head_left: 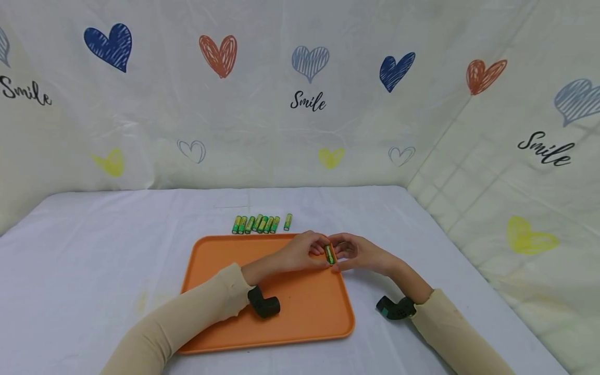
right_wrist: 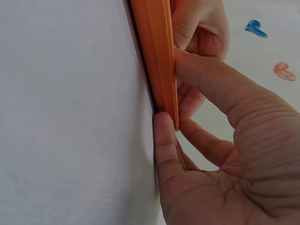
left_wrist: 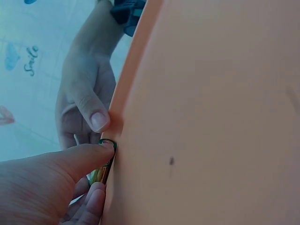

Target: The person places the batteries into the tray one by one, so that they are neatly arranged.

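Observation:
A green and gold battery (head_left: 330, 254) stands against the right rim of the orange tray (head_left: 300, 307), near its far right corner. My left hand (head_left: 302, 252) pinches this battery between thumb and fingers, as the left wrist view also shows with the battery (left_wrist: 99, 176) pressed to the rim. On the other side, my right hand (head_left: 361, 254) holds the tray's edge, its thumb on the rim and its fingers curled along the outer wall (right_wrist: 154, 51). From the right wrist view the battery is hidden behind the tray.
Beyond the tray's far edge lie several green batteries (head_left: 254, 224) side by side, with one single battery (head_left: 288, 222) a little to their right. A white cloth (head_left: 108, 271) covers the table. Behind it hangs a sheet (head_left: 262, 114) printed with hearts.

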Motion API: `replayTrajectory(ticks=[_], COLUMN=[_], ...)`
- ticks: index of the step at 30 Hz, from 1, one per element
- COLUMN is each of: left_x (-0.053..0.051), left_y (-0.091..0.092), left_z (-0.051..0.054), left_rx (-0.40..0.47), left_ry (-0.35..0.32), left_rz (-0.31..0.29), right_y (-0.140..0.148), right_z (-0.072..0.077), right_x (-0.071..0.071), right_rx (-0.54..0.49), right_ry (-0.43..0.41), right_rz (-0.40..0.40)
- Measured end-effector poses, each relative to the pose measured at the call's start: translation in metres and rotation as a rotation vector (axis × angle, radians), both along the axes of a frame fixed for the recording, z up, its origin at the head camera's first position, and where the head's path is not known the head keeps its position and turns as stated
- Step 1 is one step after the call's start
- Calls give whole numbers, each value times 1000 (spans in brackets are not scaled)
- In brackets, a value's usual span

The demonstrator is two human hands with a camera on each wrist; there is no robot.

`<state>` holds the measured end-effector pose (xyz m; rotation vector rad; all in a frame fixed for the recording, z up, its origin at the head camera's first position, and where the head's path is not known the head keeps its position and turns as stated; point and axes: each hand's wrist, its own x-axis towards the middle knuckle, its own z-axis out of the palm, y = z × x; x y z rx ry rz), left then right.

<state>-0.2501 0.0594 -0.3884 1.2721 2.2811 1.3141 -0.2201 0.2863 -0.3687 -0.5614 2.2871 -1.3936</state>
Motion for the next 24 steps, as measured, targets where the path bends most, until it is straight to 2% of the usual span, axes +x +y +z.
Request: replayTrajectory(ticks=[6, 17, 24], left_x=[1, 1, -1], left_y=[0, -1, -2], left_z=[2, 6, 6], left_rx=[-10, -41, -24], left_ry=[1, -6, -52], left_rz=[12, -21, -39], right_y=[0, 1, 2], right_z=[0, 1, -1], right_x=[0, 0, 0], right_rx=[-5, -11, -6], right_ry=[-3, -6, 13], right_rz=[4, 12, 26])
